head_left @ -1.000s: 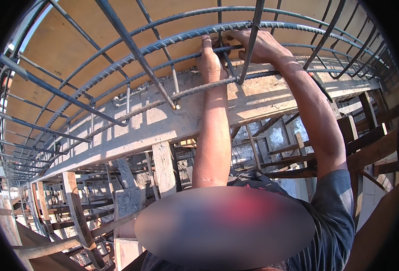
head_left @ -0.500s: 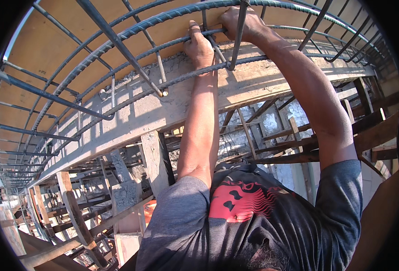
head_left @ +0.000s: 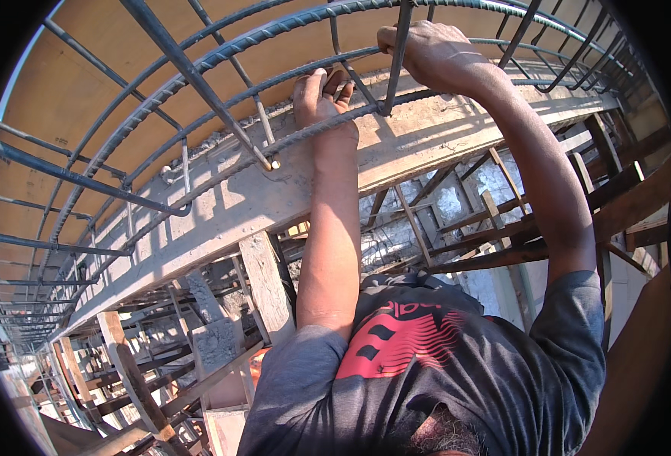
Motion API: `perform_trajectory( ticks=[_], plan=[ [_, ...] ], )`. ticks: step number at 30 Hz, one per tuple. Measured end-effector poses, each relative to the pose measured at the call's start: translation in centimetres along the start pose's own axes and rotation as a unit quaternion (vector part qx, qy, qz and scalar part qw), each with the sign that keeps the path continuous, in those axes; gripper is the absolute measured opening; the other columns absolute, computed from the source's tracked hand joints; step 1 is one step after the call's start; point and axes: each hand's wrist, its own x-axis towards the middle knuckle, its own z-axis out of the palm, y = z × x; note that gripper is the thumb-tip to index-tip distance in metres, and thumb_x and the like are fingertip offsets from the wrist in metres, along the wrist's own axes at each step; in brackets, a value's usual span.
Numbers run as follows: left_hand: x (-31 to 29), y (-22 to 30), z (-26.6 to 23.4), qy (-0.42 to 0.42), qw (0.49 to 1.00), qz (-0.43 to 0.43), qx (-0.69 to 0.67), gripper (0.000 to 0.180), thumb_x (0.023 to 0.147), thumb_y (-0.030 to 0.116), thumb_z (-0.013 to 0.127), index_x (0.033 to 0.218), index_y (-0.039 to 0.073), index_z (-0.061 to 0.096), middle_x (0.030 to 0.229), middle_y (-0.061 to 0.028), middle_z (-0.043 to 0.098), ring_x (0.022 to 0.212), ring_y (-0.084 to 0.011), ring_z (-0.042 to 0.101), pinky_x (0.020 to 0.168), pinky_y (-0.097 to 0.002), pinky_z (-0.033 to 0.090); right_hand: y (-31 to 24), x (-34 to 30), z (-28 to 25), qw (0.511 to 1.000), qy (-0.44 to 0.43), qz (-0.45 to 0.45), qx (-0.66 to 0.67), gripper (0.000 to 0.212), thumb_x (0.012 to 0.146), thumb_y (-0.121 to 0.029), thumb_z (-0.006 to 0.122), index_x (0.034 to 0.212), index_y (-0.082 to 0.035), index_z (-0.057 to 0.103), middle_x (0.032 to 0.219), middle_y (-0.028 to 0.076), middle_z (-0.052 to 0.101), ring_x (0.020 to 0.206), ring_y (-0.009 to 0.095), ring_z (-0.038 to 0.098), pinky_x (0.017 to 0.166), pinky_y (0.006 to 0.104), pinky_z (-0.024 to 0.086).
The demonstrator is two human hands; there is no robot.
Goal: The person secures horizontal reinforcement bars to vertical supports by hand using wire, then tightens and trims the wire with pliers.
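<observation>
My left hand [head_left: 322, 100] is inside the rebar cage, its wrist passing beneath the lower ribbed bar [head_left: 294, 138]. Its fingers are apart and bent, near the middle longitudinal bar [head_left: 290, 76], and nothing shows between them. Further right, my right hand [head_left: 436, 55] is closed with curled fingers next to an upright stirrup leg [head_left: 399, 57]. That leg crosses in front of its fingertips. Whatever those fingers pinch, if anything, is hidden. A thick ribbed bar [head_left: 229, 49] arcs above both hands.
An orange-brown formwork panel [head_left: 69, 106] stands behind the cage. Below lies a timber ledge [head_left: 237, 194] with shadows and debris. Stirrup ends, one with a bare tip [head_left: 275, 164], project toward me. Wooden props [head_left: 265, 277] and crossed timbers [head_left: 134, 372] stand lower down.
My left hand has shifted slightly left and down, and its fingers have spread. The right hand has drawn down and right, away from the upper bars. The view has shifted slightly.
</observation>
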Motion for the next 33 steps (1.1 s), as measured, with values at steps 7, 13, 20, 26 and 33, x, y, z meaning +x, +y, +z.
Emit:
perform_trajectory(
  ticks=[7, 13, 20, 26, 33],
  plan=[
    [-1.3, 0.4, 0.5, 0.089, 0.990, -0.070, -0.084, 0.030, 0.092, 0.011, 0.054, 0.122, 0.005, 0.056, 0.107, -0.0083, 0.057, 0.092, -0.0195, 0.057, 0.083, -0.0399, 0.045, -1.9, 2.8, 0.6, 0.999, -0.020, 0.017, -0.038, 0.018, 0.091, -0.006, 0.065, 0.107, -0.008, 0.073, 0.091, 0.011, 0.072, 0.091, 0.025, 0.073, 0.078, 0.0393, 0.059],
    [-1.2, 0.1, 0.6, 0.077, 0.993, -0.075, -0.042, 0.021, 0.100, 0.027, 0.061, 0.104, 0.007, 0.061, 0.089, -0.0060, 0.062, 0.078, -0.0174, 0.064, 0.070, -0.0327, 0.050, -2.8, 3.7, 1.6, 0.995, 0.045, -0.075, -0.041, 0.014, 0.084, 0.001, 0.067, 0.096, -0.002, 0.075, 0.098, 0.013, 0.068, 0.097, 0.028, 0.071, 0.081, 0.0396, 0.059],
    [0.2, -0.3, 0.2, 0.066, 0.974, -0.111, -0.184, 0.018, 0.100, 0.020, 0.062, 0.103, 0.003, 0.062, 0.084, -0.0090, 0.066, 0.074, -0.0175, 0.067, 0.066, -0.0297, 0.057, -2.7, 3.8, 1.7, 0.996, 0.019, -0.058, 0.067, 0.013, 0.088, -0.008, 0.068, 0.100, -0.005, 0.074, 0.095, 0.015, 0.071, 0.096, 0.032, 0.071, 0.083, 0.0419, 0.058],
    [-1.2, -0.4, 0.7, 0.141, 0.990, 0.026, 0.007, 0.017, 0.100, 0.014, 0.061, 0.105, -0.001, 0.054, 0.078, -0.0075, 0.060, 0.071, -0.0143, 0.063, 0.061, -0.0259, 0.054, -1.4, 3.6, 3.5, 0.985, 0.065, -0.076, 0.139, 0.010, 0.090, -0.012, 0.068, 0.096, -0.004, 0.071, 0.091, 0.013, 0.066, 0.086, 0.032, 0.069, 0.075, 0.0424, 0.057],
    [-4.1, -1.2, 1.9, 0.120, 0.958, 0.180, 0.188, 0.029, 0.103, 0.027, 0.058, 0.093, 0.000, 0.053, 0.073, -0.0034, 0.056, 0.057, -0.0100, 0.055, 0.051, -0.0254, 0.045, -1.6, 2.8, 4.2, 0.974, 0.101, -0.116, 0.169, 0.011, 0.089, -0.006, 0.069, 0.099, -0.004, 0.071, 0.091, 0.013, 0.066, 0.087, 0.032, 0.069, 0.075, 0.0421, 0.057]
  ],
)
